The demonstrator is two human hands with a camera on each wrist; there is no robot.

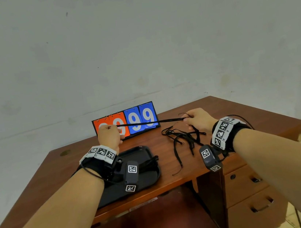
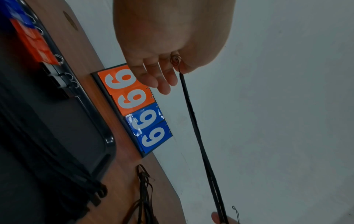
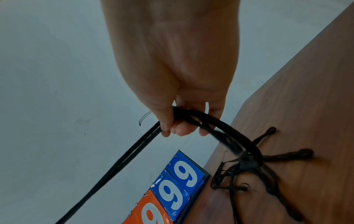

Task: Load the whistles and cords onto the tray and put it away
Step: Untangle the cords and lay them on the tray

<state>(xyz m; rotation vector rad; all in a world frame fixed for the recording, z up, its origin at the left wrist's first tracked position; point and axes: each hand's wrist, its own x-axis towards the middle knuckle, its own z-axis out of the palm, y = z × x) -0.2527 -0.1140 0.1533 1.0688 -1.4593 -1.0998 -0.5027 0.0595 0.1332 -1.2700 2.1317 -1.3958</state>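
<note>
a: where are the hands?

b: both raised above the worktop (image 1: 149,139), well apart. the left hand (image 1: 109,136) pinches one end of a black cord (image 1: 147,123), the right hand (image 1: 198,120) has its fingers curled round the other end, and the cord runs taut and about level between them

a: how does the grip look close up?

b: from the left wrist view the left hand (image 2: 168,45) nips the cord (image 2: 199,136) between thumb and forefinger, with a thin coiled thread end showing at the pinch; the other fingers (image 2: 162,81) hang loose below. from the right wrist view the right hand (image 3: 172,75) clamps the cord (image 3: 122,159) under the thumb, and the stretch looks doubled, two strands side by side. more black cord curves out of that fist down toward the wood

a: and the rest of the cords?

b: a loose tangle of cords (image 1: 185,139) lies on the worktop just below and a little left of the right hand, with strands trailing toward the near edge

a: the tray?

b: the black tray (image 1: 143,151) sits on the worktop under the left wrist, near the front edge. a bundle of cords (image 1: 150,162) lies across it with ends over its right rim. what else the tray holds i cannot tell, the wrist camera hides it

a: anything behind?

b: a flip scoreboard (image 1: 140,118) stands at the back against the wall, orange cards on the left, blue on the right, each showing 9; the taut cord crosses in front of it
</note>
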